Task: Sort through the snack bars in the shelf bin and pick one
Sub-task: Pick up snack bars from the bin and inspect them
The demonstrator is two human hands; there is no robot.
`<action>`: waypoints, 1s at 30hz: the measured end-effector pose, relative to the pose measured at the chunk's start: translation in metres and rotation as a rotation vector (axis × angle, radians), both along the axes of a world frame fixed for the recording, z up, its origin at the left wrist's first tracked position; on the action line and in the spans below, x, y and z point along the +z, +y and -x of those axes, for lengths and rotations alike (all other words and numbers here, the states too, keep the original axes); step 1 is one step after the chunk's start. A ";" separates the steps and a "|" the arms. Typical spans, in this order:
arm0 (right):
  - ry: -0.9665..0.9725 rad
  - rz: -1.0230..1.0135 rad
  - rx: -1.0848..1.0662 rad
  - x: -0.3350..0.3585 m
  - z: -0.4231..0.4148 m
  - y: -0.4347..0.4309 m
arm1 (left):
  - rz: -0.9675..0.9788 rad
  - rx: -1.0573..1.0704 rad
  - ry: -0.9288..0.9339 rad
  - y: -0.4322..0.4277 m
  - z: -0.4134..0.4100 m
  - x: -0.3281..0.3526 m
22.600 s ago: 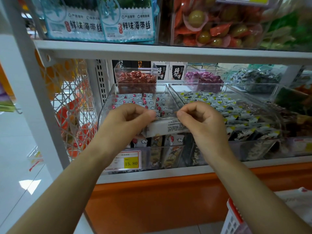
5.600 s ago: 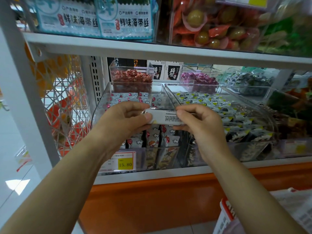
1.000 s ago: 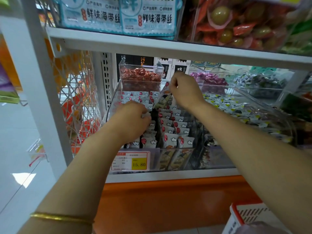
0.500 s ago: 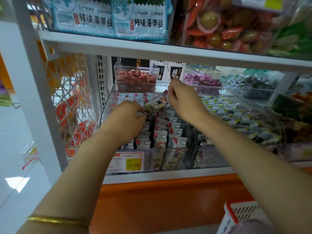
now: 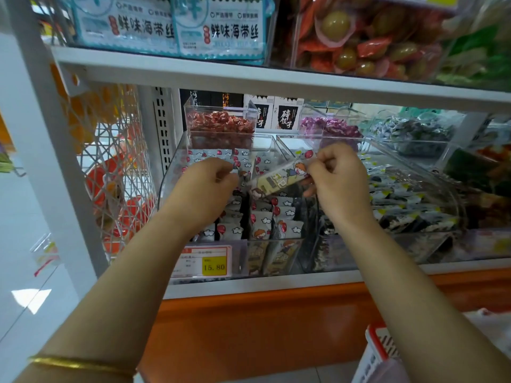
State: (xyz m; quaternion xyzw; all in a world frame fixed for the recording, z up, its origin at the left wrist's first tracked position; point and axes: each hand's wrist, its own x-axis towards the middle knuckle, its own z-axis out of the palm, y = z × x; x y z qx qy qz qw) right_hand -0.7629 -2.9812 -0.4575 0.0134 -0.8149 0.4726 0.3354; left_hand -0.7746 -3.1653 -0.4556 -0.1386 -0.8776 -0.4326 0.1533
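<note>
Left hand (image 5: 204, 189) knuckles-up over the bin's (image 5: 171, 172) left side, fingers curled among the packets (image 5: 284, 214); can't tell if they pinch anything. Snack bar (image 5: 279, 181) tilted above bin's middle, right end higher. Right hand (image 5: 340, 178) fisted, fingertips pinching the bar's right end.

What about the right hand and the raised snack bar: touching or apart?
Touching. The head view shows the right hand pinching the snack bar at its upper end, fingers curled.

The person is wearing a thin gold bangle (image 5: 80, 364) around the left forearm. Both arms are showing bare all the way to the left hand (image 5: 204, 189) and right hand (image 5: 340, 178).
</note>
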 end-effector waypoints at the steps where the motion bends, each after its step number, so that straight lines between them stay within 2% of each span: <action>1: -0.016 0.085 0.025 0.001 -0.001 -0.001 | -0.044 -0.037 -0.036 0.002 -0.002 0.000; 4: -0.042 0.292 0.099 0.002 -0.006 -0.002 | -0.229 -0.117 -0.195 0.006 -0.005 -0.001; 9: -0.090 0.634 0.315 0.001 -0.011 -0.003 | -0.496 -0.103 -0.318 0.003 -0.004 -0.001; 18: -0.202 0.908 0.514 -0.002 -0.014 0.004 | -1.170 -0.240 -0.551 0.000 -0.002 0.003; 20: -0.180 0.871 0.504 -0.003 -0.014 0.003 | -1.179 -0.244 -0.537 0.001 -0.002 0.004; 24: -0.089 0.585 0.380 -0.006 -0.014 0.001 | -1.032 -0.244 -0.461 0.005 -0.004 0.003; 27: -0.071 0.580 0.401 -0.006 -0.014 0.000 | -0.864 -0.238 -0.395 0.006 -0.005 0.001; 30: -0.063 0.463 0.352 -0.008 -0.014 -0.003 | -0.757 -0.218 -0.358 0.008 -0.007 0.000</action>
